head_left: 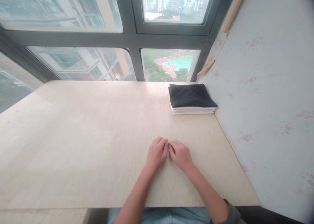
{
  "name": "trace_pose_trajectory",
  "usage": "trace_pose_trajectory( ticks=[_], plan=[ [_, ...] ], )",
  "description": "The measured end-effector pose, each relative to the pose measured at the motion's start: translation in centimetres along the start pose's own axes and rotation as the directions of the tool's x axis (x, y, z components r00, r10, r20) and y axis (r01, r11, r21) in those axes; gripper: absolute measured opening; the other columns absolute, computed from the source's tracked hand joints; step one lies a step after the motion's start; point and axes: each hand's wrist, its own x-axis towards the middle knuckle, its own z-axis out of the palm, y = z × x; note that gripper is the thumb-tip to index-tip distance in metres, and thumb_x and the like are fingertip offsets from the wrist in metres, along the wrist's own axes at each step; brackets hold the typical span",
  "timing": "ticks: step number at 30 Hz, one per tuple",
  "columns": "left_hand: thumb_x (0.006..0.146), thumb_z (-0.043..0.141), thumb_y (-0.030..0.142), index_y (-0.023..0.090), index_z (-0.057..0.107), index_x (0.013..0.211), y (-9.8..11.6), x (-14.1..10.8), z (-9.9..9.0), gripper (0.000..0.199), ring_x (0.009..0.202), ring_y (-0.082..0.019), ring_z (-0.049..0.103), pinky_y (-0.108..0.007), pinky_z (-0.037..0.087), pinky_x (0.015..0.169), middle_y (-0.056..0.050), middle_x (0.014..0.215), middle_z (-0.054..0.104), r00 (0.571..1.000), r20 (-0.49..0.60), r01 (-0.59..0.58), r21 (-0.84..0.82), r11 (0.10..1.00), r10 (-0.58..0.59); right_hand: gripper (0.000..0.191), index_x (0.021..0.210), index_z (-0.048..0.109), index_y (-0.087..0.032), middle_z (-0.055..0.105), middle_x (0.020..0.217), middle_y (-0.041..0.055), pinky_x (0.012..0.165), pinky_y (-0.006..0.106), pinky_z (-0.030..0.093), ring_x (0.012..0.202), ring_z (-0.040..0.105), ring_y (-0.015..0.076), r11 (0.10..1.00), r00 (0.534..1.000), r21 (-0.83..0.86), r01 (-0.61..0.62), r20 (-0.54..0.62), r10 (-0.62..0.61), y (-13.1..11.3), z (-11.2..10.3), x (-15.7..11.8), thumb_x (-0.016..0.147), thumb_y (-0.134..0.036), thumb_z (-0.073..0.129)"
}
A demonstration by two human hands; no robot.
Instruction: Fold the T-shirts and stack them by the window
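Observation:
My left hand [157, 152] rests on the pale wooden table [80, 135] with its fingers curled and thumb pressed against them. Close beside it, my right hand [180, 154] is closed in the same way. The fingertips of both hands meet or nearly meet. A tiny pale spot shows between them, too small to name, and the palms are hidden. Beyond my right hand, apart from both hands, a folded black cloth [191, 95] lies on a stack of folded white cloths or sheets [193, 111].
A wall with floral wallpaper [270, 96] borders the table on the right. Dark-framed windows [85, 40] stand along the far edge, with buildings and a sports court outside. A strip of wallpaper [206, 68] peels off near the window corner.

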Motion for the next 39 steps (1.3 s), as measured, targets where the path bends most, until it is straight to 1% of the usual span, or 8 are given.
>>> trace_pose_trajectory(
  ticks=[11,16,39],
  plan=[
    [0.096,0.045,0.020,0.020,0.063,0.103,-0.13,-0.06,0.16,0.020,0.090,-0.018,0.059,-0.030,0.046,0.079,-0.005,0.093,0.063,1.000,-0.004,-0.001,-0.003,1.000,0.001,0.030,0.094,0.068,-0.021,0.068,0.085,0.0032,0.066,0.025,0.040,0.076,0.063,0.0152,1.000,1.000,0.019,0.006,-0.015,-0.006,-0.04,-0.15,-0.05,0.100,-0.025,0.039],
    [0.096,0.045,0.020,0.020,0.063,0.103,-0.17,-0.04,0.21,0.019,0.091,-0.018,0.059,-0.031,0.046,0.079,-0.005,0.093,0.063,1.000,-0.006,-0.002,-0.006,1.000,0.002,0.027,0.094,0.068,-0.021,0.068,0.084,0.0030,0.066,0.026,0.039,0.076,0.062,0.0157,1.000,1.000,0.017,0.005,-0.010,-0.005,0.03,-0.13,-0.06,0.099,-0.024,0.041],
    [0.097,0.044,0.021,0.020,0.063,0.104,-0.28,-0.08,0.29,0.021,0.091,-0.019,0.059,-0.031,0.046,0.079,-0.006,0.094,0.063,1.000,-0.007,-0.001,-0.027,1.000,0.001,0.027,0.094,0.068,-0.021,0.068,0.084,0.0034,0.066,0.026,0.039,0.075,0.062,0.0158,0.999,1.000,0.039,0.006,-0.012,-0.005,0.03,-0.15,-0.03,0.099,-0.024,0.041]
  ],
)
